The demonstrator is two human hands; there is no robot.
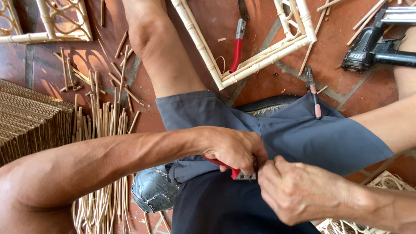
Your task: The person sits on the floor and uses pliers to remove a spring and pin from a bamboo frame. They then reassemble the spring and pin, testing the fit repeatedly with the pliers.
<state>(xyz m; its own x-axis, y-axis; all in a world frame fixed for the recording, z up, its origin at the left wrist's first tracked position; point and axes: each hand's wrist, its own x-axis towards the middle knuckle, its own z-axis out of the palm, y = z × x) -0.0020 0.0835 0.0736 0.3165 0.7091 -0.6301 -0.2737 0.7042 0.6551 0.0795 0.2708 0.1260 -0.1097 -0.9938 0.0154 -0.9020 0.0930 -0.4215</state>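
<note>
Far left, a stack of woven cane panels (pixel 30 119) sits ribbed and tan on the terracotta tile floor (pixel 268 84). Just right of it lies a loose bundle of thin cane strips (pixel 104 130) — pale, straight, some scattered short offcuts among them. Your left hand (pixel 232 149) is clenched around red-handled pliers (pixel 236 173), held over your lap; only a strip of red grip and the grey metal head show beneath the fingers. Your right hand (pixel 294 193) is pinched shut against the plier head, fingertips meeting it, but whatever small piece it grips is hidden. Both hands work above grey shorts (pixel 303 134), soft cloth folded at the knee. Far centre, a second pair of red-handled pliers (pixel 237 47) rests beside a pale bamboo-style frame (pixel 255 65), jointed and smooth. A slim pink-handled tool (pixel 314 93) lies at the shorts' edge; a black power tool (pixel 372 47) lies far right.

Risk, as a judgement: the right fingertips lie touching the metal head, so a hard squeeze or a slip of the pliers could nip skin. A stiff cane end, cut under tension, may spring away — toward your bare leg or your face.
</note>
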